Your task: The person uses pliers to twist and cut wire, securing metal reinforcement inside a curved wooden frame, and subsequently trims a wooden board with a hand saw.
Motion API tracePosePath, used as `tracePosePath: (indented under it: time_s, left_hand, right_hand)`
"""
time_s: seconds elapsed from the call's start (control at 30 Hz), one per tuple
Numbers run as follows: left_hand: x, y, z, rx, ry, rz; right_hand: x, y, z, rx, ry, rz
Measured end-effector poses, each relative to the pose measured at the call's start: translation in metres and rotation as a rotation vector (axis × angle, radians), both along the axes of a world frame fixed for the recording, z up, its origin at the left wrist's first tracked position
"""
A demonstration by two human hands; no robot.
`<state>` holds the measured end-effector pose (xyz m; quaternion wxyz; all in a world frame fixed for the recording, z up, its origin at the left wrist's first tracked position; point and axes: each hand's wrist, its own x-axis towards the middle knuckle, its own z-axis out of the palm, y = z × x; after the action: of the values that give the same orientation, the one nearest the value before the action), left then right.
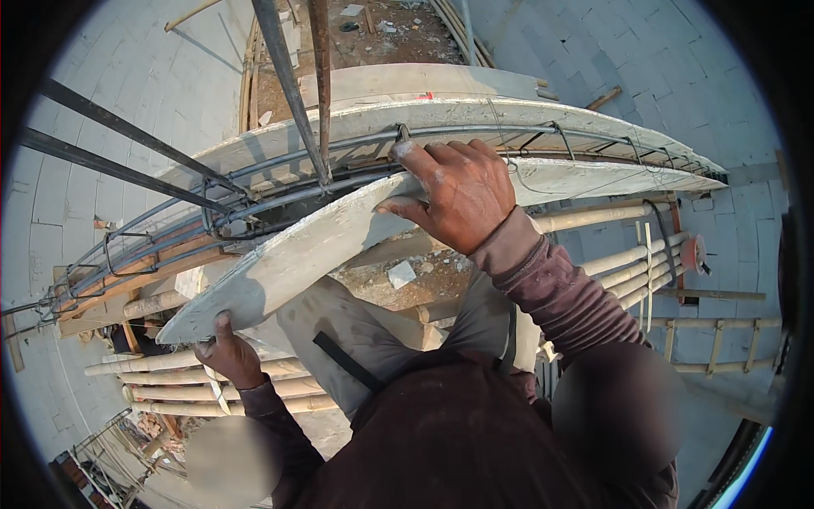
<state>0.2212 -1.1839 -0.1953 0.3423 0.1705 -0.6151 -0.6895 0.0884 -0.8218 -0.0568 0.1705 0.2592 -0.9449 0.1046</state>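
Observation:
A long, narrow grey-white board point(305, 259) with rough, chipped edges lies at a slant before me. My left hand point(231, 355) grips its lower left end, thumb on the face and fingers underneath. My right hand point(462, 193) is clasped over the board's upper edge farther right, thumb on the near face, fingers reaching over toward the steel bars. Just beyond runs a long cage of reinforcing bars point(292, 155) with bent stirrups. On the cage's far side stands a pale board point(356, 120); another board point(610, 181) continues to the right on the near side.
Upright steel rods point(292, 81) rise at upper left, and more rods point(127, 123) slant in from the left. Bamboo poles point(246, 386) pass at lower left, with more bamboo poles point(644, 271) at right. Grey block walls point(695, 93) surround a dirt floor point(390, 51) strewn with debris.

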Motion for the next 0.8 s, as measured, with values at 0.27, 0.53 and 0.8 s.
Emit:
tracePosePath:
  time_s: [0.27, 0.53, 0.8]
  left_hand:
    - [0.047, 0.047, 0.021, -0.108, -0.183, 0.199]
    - [0.097, 0.082, 0.047, -0.182, -0.358, 0.157]
    - [0.140, 0.083, 0.047, -0.118, -0.292, -0.068]
  right_hand:
    - [-0.001, 0.002, 0.001, 0.006, -0.005, 0.001]
    - [0.000, 0.003, 0.003, -0.002, -0.036, 0.004]
    - [0.001, 0.000, 0.002, -0.051, 0.004, -0.014]
